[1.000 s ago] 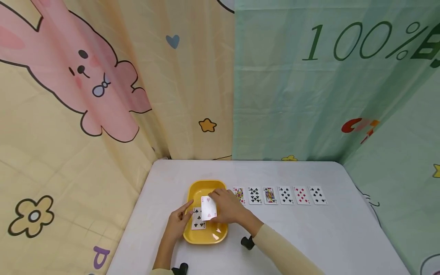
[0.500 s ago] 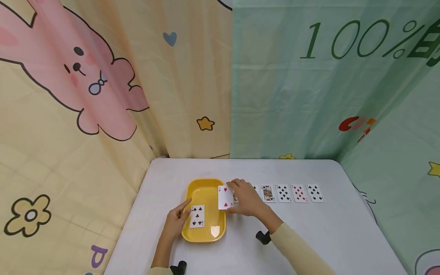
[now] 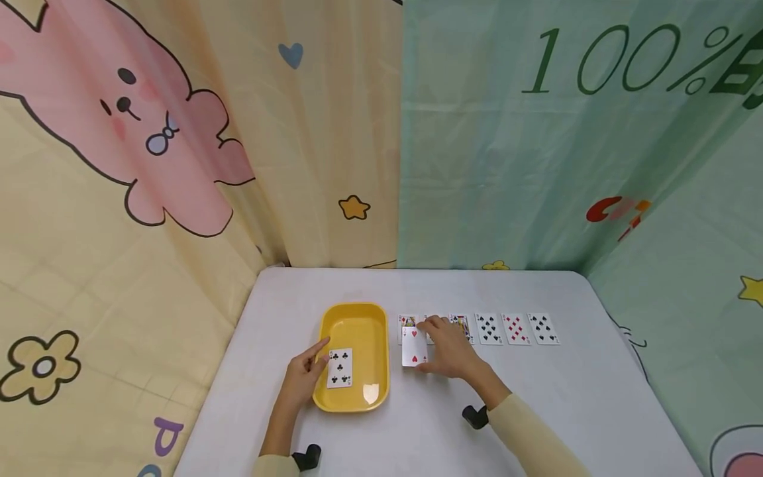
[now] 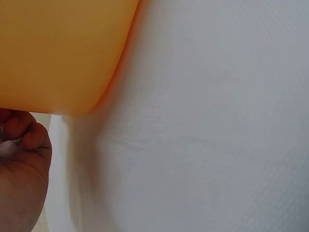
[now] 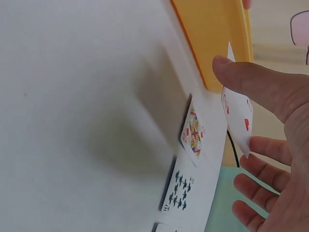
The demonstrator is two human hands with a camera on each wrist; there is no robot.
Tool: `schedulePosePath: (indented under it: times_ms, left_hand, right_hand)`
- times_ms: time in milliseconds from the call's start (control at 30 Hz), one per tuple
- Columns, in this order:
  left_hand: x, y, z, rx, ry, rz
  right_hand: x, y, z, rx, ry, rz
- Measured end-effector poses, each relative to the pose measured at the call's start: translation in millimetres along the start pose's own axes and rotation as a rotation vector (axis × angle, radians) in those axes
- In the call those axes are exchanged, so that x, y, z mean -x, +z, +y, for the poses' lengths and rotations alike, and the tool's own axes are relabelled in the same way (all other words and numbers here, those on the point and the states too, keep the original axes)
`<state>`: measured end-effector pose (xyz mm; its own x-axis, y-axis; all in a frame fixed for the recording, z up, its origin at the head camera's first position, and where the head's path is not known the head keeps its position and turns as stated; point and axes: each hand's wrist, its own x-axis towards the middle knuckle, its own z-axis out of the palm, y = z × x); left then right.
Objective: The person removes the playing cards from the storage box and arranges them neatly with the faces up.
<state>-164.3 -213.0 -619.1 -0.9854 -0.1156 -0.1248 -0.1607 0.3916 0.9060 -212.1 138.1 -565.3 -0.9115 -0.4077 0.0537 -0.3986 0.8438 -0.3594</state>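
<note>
Shifted right, off the tray (image 3: 372, 364), the heart card (image 3: 414, 347), its long axis near-to-far, is pinched by the right hand (image 3: 447, 350) at the left end of a six-card row (image 3: 489, 329), while the left hand (image 3: 301, 379) grips the tray, one club card (image 3: 340, 368) inside, and only the right wrist view plainly shows the heart card raised.

Your head view is bright, glare spotting the yellow tray (image 3: 357, 326); your wrist views (dimmer, greyer) show soft shadows.

Right fingers (image 5: 265, 173) pinch, thumb (image 5: 256, 82) opposed; left fingers (image 4: 35, 137) curl, forefinger (image 3: 316, 346) extended.
</note>
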Motion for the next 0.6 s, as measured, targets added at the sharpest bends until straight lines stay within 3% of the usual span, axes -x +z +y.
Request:
schedulePosePath:
  times_ms: [367, 600]
  left_hand:
    - [0.5, -2.7, -2.7, 0.011, 0.007, -0.026]
    - [0.3, -4.3, -0.9, 0.009, 0.014, -0.016]
  right_hand:
    - [12.7, 38, 3, -0.008, -0.047, -0.052]
    - [13.7, 49, 4, 0.003, -0.045, -0.079]
